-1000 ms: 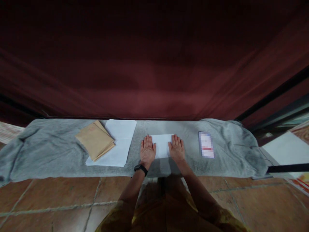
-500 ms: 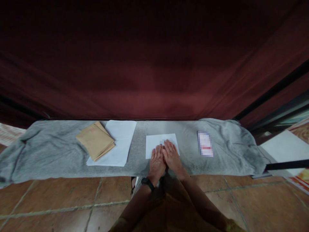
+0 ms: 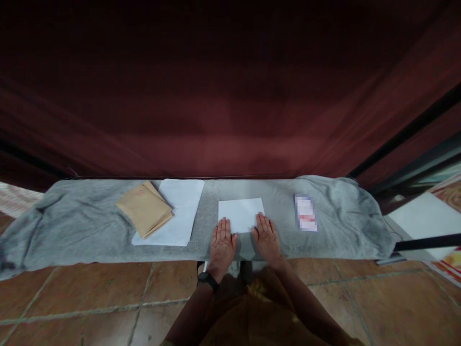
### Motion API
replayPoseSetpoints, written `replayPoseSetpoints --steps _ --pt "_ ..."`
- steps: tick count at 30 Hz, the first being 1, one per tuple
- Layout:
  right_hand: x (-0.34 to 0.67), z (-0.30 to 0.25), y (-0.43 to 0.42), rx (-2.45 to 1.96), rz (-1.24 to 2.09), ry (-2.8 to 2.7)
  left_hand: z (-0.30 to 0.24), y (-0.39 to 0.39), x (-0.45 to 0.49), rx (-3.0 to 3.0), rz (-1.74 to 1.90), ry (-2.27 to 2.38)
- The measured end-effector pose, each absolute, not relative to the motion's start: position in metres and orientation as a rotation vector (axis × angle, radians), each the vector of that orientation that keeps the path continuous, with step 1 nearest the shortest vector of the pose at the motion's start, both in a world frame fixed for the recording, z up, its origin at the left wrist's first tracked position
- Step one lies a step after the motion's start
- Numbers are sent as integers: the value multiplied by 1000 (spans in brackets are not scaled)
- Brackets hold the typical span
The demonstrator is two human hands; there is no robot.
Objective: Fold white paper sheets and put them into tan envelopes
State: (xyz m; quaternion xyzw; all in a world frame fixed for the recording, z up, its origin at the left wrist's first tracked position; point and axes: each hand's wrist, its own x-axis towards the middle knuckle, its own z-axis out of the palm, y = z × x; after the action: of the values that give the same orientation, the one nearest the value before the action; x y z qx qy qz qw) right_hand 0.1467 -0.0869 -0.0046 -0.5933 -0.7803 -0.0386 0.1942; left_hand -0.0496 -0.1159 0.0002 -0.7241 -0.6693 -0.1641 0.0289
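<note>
A white sheet of paper (image 3: 240,214), perhaps folded, lies flat on the grey cloth (image 3: 281,206) in front of me. My left hand (image 3: 221,246) rests flat at its lower left corner, fingers stretched forward and thumb out to the side. At the lower right corner lies my right hand (image 3: 267,240), palm down, fingertips touching the paper's edge. Neither hand grips anything. The near edge of the paper shows between my thumbs.
To the left, several brown paper envelopes (image 3: 144,209) lie on a stack of larger white sheets (image 3: 182,223). A small pixelated rectangular item (image 3: 306,213) is on the right. A dark red fabric panel (image 3: 223,120) rises behind the cloth-covered surface. Tiled floor (image 3: 108,298) shows below.
My hands were side by side, touching, on the middle of the paper's near edge. They have slid apart to its two lower corners. The paper now shows more fully.
</note>
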Motion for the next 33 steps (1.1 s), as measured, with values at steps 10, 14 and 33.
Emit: replayPoseSetpoints --steps 10,14,33 --pt "159 -6 -96 -1707 -102 -2172 9 -124 -41 -2187 -541 -2076" --pt "159 -5 -95 -1716 -86 -2183 9 -124 -6 -2412 -499 -1945" --pt "142 3 -89 -1739 -49 -2184 7 -125 -40 -2292 -432 -2055"
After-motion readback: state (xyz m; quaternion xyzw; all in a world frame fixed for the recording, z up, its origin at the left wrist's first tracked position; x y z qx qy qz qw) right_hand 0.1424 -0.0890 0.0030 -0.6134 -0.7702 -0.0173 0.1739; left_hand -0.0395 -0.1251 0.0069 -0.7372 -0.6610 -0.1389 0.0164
